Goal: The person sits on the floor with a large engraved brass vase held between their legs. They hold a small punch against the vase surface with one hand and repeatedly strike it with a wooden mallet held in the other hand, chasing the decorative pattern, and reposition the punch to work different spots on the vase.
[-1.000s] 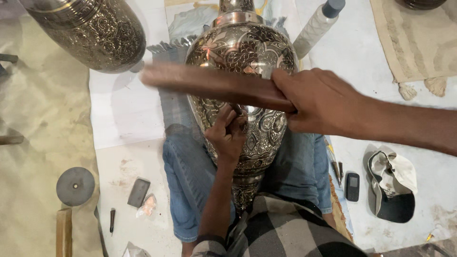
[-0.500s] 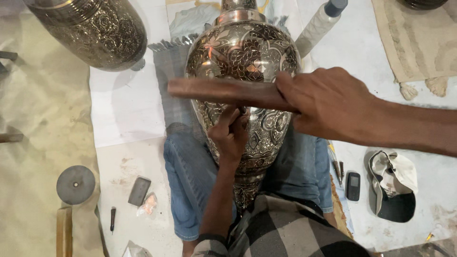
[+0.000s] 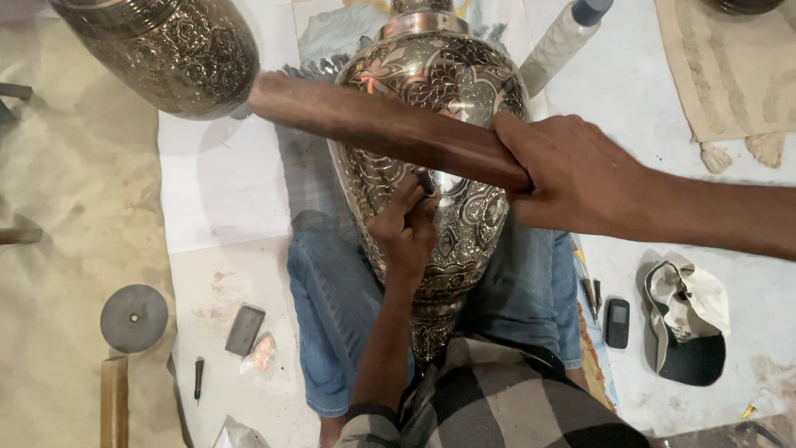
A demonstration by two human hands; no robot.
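Note:
A large engraved metal vase (image 3: 464,99) lies across my lap, neck pointing away from me. My left hand (image 3: 406,232) rests on its belly and pinches a small dark chisel (image 3: 425,182) upright against the metal. My right hand (image 3: 572,178) grips a brown wooden stick (image 3: 381,124) by one end; the stick lies level above the vase, pointing left, just over the chisel's top.
A second engraved vase (image 3: 174,50) stands at the back left. A plastic bottle (image 3: 564,37) lies beyond the vase. On the floor sheet sit a round grey disc (image 3: 133,317), a dark block (image 3: 245,330), a small phone (image 3: 617,322), a cap (image 3: 688,323) and a woven mat (image 3: 730,66).
The stick swung up and back down above the chisel while the view tightened slightly. My left hand has kept the chisel on the same spot.

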